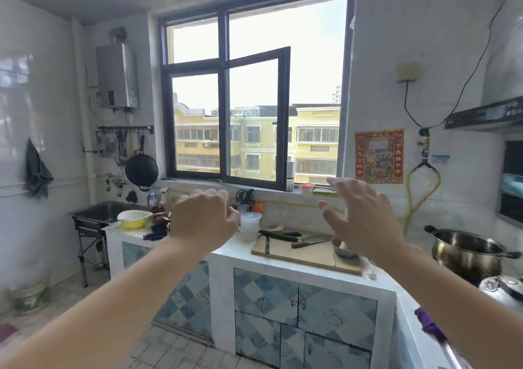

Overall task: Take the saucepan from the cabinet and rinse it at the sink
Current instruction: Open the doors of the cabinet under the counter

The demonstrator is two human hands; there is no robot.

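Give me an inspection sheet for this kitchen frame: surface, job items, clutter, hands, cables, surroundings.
Surface: white counter, crowded.
Job's things: cabinet doors under the counter shut; sink at far left; no saucepan seen out.
Clutter: cutting board with cleaver on it, steel bowl, yellow colander, tubs, big pot at right.
Hands: left hand loosely curled, right hand spread, both raised and empty.
Cables: black cord down from the wall socket; yellow hose below it.
Surroundings: window with one pane open, water heater, black pan hanging, range hood.
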